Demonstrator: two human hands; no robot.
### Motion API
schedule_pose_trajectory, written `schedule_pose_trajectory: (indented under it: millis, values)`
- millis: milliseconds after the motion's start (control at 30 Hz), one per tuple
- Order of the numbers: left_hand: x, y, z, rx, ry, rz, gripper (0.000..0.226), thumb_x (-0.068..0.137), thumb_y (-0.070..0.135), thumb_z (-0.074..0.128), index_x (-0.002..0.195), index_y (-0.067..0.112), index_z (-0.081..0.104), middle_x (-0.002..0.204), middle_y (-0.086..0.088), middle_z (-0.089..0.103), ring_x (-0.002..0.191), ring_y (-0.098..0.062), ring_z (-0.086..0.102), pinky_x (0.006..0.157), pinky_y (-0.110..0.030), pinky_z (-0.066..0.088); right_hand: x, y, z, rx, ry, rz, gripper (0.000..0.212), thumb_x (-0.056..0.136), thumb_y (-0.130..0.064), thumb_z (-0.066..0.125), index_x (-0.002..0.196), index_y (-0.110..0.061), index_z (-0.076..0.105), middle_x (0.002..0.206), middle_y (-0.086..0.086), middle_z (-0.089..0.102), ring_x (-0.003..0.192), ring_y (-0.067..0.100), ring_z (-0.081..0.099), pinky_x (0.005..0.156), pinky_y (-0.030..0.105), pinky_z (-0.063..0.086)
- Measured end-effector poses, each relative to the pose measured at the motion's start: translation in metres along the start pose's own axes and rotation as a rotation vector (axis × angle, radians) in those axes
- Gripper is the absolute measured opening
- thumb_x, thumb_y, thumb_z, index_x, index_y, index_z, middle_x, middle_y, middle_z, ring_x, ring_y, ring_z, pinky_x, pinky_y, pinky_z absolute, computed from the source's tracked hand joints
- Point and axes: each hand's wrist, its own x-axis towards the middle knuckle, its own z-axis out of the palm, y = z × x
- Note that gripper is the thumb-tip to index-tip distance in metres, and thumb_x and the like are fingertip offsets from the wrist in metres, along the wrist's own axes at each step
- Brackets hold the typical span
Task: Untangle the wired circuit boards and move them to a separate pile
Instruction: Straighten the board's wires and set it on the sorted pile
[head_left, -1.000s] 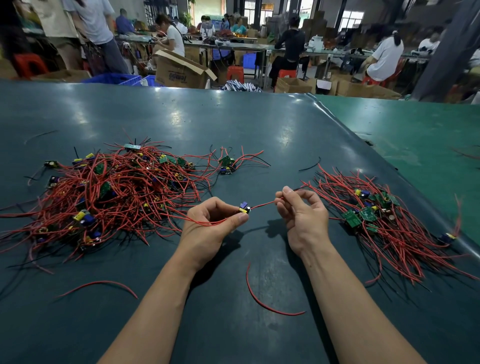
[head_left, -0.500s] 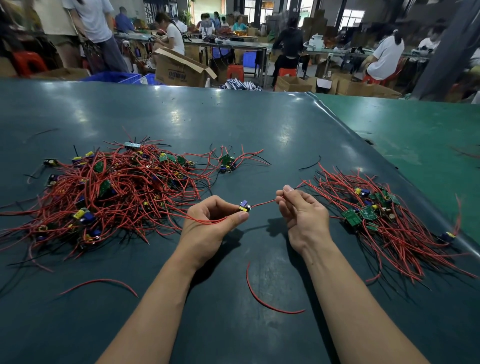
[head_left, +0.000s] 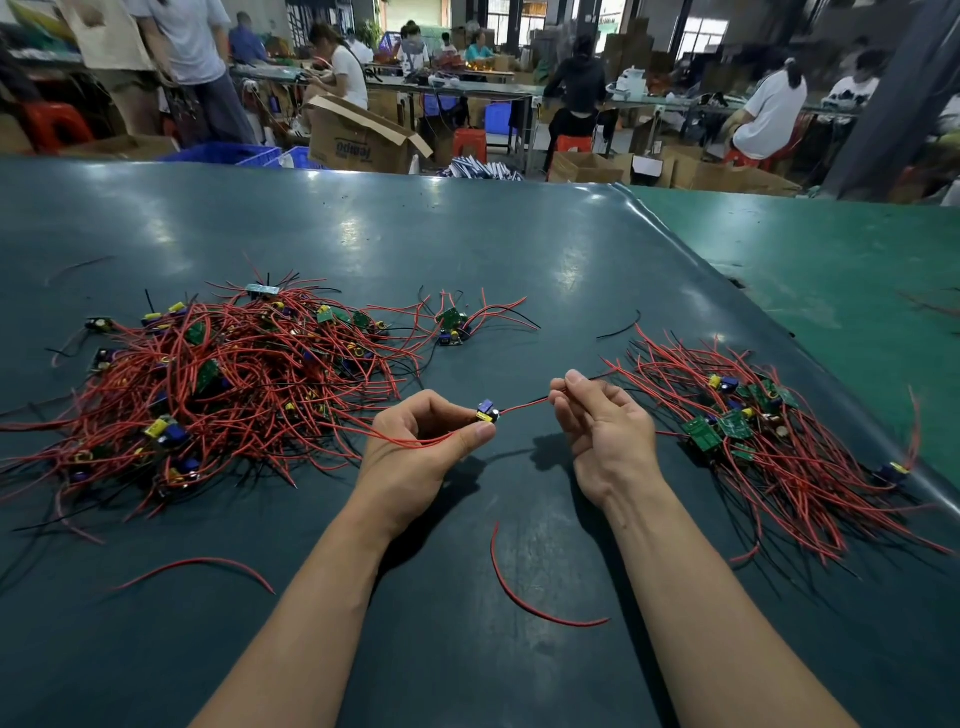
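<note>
1. I see one small circuit board (head_left: 487, 413) held above the table (head_left: 467, 249), between my two hands. It carries a blue and a yellow component and a dark cylindrical part, and thin red wires run out of it to both sides.
2. My left hand (head_left: 415, 447) pinches the board at its fingertips, with red wire looping across the curled fingers back toward the left heap.
3. My right hand (head_left: 605, 431) has its fingers curled, thumb and forefinger pinching a red wire (head_left: 524, 404) that runs nearly straight from the board.
4. I count two heaps. The tangled pile (head_left: 218, 384) on the left is the larger one: red and a few black wires with green boards and yellow and blue parts; too knotted for me to count boards.
5. The sorted pile (head_left: 769, 441) on the right lies with wires fanned out, its green boards near the middle.
6. One small cluster (head_left: 452, 325) of boards sits apart, just right of the tangled pile.
7. Two loose red wires lie near my forearms: one (head_left: 530, 592) between them, one (head_left: 197, 569) to the left.
</note>
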Motion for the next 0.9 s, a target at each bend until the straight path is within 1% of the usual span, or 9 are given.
schedule_pose_trajectory:
  millis: [133, 367, 433, 500, 567, 600, 667, 800, 900]
  values:
    - [0.000, -0.001, 0.000, 0.005, -0.001, 0.000, 0.013, 0.074, 0.007, 0.082, 0.079, 0.007, 0.070, 0.077, -0.001, 0.075, 0.071, -0.007, 0.067, 0.066, -0.016, 0.051, 0.000, 0.000, 0.000, -0.001, 0.012, 0.003, 0.019, 0.087, 0.004, 0.066, 0.079, -0.009, 0.053, 0.066, 0.011, 0.071, 0.054, 0.015, 0.068, 0.050, 0.017, 0.053]
    - [0.001, -0.001, 0.000, 0.005, -0.006, -0.002, 0.013, 0.074, 0.006, 0.082, 0.080, 0.005, 0.070, 0.077, -0.001, 0.076, 0.070, -0.006, 0.067, 0.065, -0.015, 0.050, -0.002, -0.001, 0.000, -0.090, -0.008, -0.047, 0.022, 0.087, -0.001, 0.067, 0.074, -0.016, 0.057, 0.069, 0.006, 0.071, 0.054, 0.008, 0.063, 0.049, 0.018, 0.050]
    - [0.001, -0.001, 0.001, -0.003, -0.014, -0.001, 0.013, 0.074, 0.006, 0.082, 0.079, 0.006, 0.070, 0.078, -0.001, 0.076, 0.071, -0.006, 0.067, 0.065, -0.015, 0.050, -0.002, -0.002, 0.000, -0.114, -0.004, -0.050, 0.023, 0.088, -0.005, 0.067, 0.074, -0.019, 0.055, 0.069, 0.001, 0.071, 0.054, 0.008, 0.061, 0.046, 0.019, 0.047]
    - [0.001, -0.001, 0.001, -0.006, -0.019, -0.001, 0.013, 0.074, 0.005, 0.082, 0.079, 0.007, 0.070, 0.078, -0.001, 0.076, 0.072, -0.006, 0.068, 0.065, -0.014, 0.051, -0.002, -0.001, 0.001, -0.099, -0.008, -0.033, 0.023, 0.090, -0.010, 0.066, 0.075, -0.021, 0.053, 0.070, -0.001, 0.070, 0.055, 0.008, 0.059, 0.042, 0.019, 0.041]
    - [0.001, -0.001, 0.001, -0.004, -0.027, 0.001, 0.013, 0.074, 0.004, 0.081, 0.080, 0.006, 0.070, 0.078, 0.000, 0.076, 0.071, -0.005, 0.068, 0.065, -0.014, 0.050, -0.002, -0.001, 0.002, -0.066, -0.012, -0.002, 0.022, 0.094, -0.015, 0.061, 0.075, -0.020, 0.052, 0.069, -0.002, 0.067, 0.054, 0.009, 0.056, 0.040, 0.019, 0.034]
    - [0.001, -0.001, 0.001, -0.004, -0.029, 0.004, 0.013, 0.074, 0.004, 0.081, 0.080, 0.005, 0.070, 0.078, 0.000, 0.076, 0.071, -0.005, 0.068, 0.065, -0.014, 0.050, -0.001, -0.001, 0.003, -0.055, -0.012, 0.016, 0.022, 0.096, -0.018, 0.057, 0.074, -0.019, 0.053, 0.068, -0.002, 0.066, 0.054, 0.009, 0.055, 0.040, 0.019, 0.033]
    - [0.001, -0.001, 0.001, -0.010, -0.023, 0.005, 0.013, 0.075, 0.005, 0.081, 0.081, 0.004, 0.070, 0.079, -0.001, 0.076, 0.073, -0.006, 0.068, 0.067, -0.016, 0.051, 0.000, 0.001, 0.003, -0.052, -0.003, 0.031, 0.023, 0.097, -0.020, 0.054, 0.075, -0.016, 0.056, 0.068, -0.002, 0.066, 0.055, 0.009, 0.055, 0.040, 0.019, 0.034]
    - [0.001, -0.002, 0.000, -0.013, -0.021, 0.004, 0.013, 0.074, 0.005, 0.081, 0.082, 0.003, 0.070, 0.080, -0.002, 0.076, 0.074, -0.007, 0.069, 0.068, -0.016, 0.052, 0.003, 0.000, -0.002, -0.096, -0.005, -0.028, 0.017, 0.096, -0.022, 0.060, 0.081, -0.015, 0.061, 0.068, -0.003, 0.065, 0.054, 0.009, 0.056, 0.040, 0.019, 0.034]
    - [0.001, -0.003, 0.000, -0.008, -0.020, 0.006, 0.013, 0.074, 0.005, 0.082, 0.081, 0.003, 0.070, 0.079, -0.001, 0.076, 0.073, -0.006, 0.068, 0.066, -0.015, 0.051, 0.007, -0.006, -0.008, -0.054, 0.075, -0.084, 0.016, 0.097, -0.019, 0.059, 0.084, -0.014, 0.066, 0.063, -0.004, 0.064, 0.056, 0.010, 0.055, 0.040, 0.018, 0.036]
